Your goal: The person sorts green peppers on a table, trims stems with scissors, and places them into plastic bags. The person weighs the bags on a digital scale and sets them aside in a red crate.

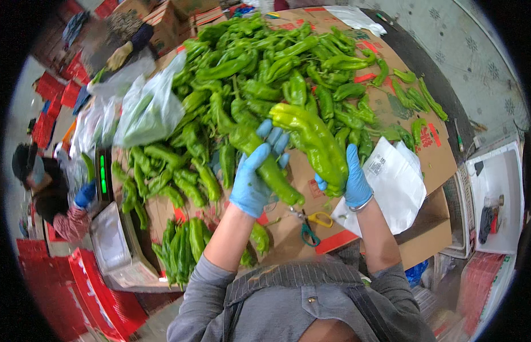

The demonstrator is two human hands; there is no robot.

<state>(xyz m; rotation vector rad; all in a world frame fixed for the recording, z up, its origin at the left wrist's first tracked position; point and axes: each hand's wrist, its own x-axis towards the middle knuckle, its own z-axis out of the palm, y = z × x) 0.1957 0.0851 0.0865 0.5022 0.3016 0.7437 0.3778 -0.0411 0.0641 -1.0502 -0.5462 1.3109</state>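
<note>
My left hand (252,184), in a blue glove, has a long dark green pepper (280,181) lying between its thumb and fingers. A larger, wrinkled, light green pepper (310,139) is gripped near its lower end by my right hand (357,179), gloved the same way. Both peppers are raised over a cardboard-covered table (299,192). Beyond my hands spreads a big heap of green peppers (248,64). Below the two peppers lie scissors (310,224) with one yellow and one green handle. A white plastic sheet (394,184) lies beside my right wrist.
A row of peppers (182,248) lies at the near left edge. Filled clear plastic bags (152,111) stand at the left, near a scale with a lit green display (103,173). Two people work on the left side. A white foam box (496,171) stands at the right.
</note>
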